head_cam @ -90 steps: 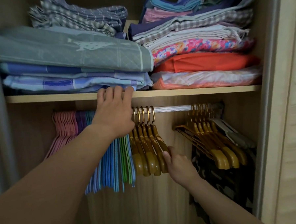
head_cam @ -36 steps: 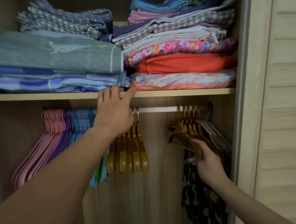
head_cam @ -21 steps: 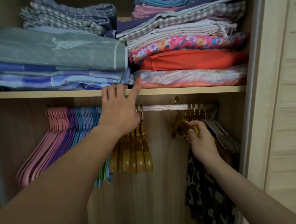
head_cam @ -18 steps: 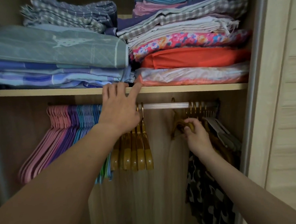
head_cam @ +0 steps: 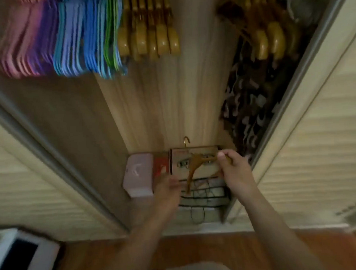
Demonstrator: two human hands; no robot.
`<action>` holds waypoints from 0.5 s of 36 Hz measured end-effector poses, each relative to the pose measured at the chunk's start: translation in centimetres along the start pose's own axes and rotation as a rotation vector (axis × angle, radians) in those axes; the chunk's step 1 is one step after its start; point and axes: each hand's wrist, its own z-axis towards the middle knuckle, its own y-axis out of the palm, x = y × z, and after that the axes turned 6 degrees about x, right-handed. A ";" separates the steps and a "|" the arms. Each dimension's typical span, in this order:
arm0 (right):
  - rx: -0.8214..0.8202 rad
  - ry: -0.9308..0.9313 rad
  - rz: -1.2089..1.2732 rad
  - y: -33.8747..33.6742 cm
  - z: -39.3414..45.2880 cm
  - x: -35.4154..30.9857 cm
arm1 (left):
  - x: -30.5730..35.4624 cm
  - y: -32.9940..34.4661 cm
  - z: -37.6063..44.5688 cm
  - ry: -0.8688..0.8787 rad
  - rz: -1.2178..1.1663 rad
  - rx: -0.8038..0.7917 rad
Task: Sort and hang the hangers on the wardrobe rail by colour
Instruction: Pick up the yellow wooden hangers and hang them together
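Observation:
I am looking down at the wardrobe floor. My right hand (head_cam: 234,169) pinches one arm of a brown wooden hanger (head_cam: 195,165), whose gold hook (head_cam: 186,139) points up at the back panel. My left hand (head_cam: 168,187) is blurred beside the hanger's lower arm, and its grip is unclear. Above hang pink hangers (head_cam: 17,40), blue hangers (head_cam: 75,37), green hangers (head_cam: 111,33) and a group of wooden hangers (head_cam: 149,35). A second wooden group (head_cam: 268,39) hangs at the right. The rail is out of view.
A camouflage garment (head_cam: 250,110) hangs under the right wooden group. On the wardrobe floor sit a pink box (head_cam: 137,174), a cardboard box (head_cam: 196,152) and black wires (head_cam: 205,197). Slatted sliding doors (head_cam: 318,148) flank the opening. A white device (head_cam: 20,256) lies on the floor at left.
The view has dropped from the shelf and rail to the wardrobe floor. My left hand has left the shelf edge. My right hand has come down holding a wooden hanger.

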 end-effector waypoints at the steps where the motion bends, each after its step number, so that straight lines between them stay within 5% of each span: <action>1: -0.020 0.012 -0.019 0.2 -0.8 1.5 | -2.9 1.2 -0.5 -0.168 -0.018 -0.036; 3: -0.062 0.065 -0.022 0.3 -3.0 4.0 | -8.8 2.5 -1.5 -0.459 -0.027 -0.090; 7: -0.146 0.193 0.137 -0.7 -5.5 4.7 | -14.0 1.6 -0.5 -0.657 0.029 -0.103; 14: -0.208 0.135 0.405 -4.7 -5.4 1.1 | -14.5 -0.6 0.2 -0.296 0.262 -0.349; 18: -0.221 0.113 0.513 -5.9 -4.4 0.3 | -14.6 -0.1 -0.7 -0.290 0.161 -0.249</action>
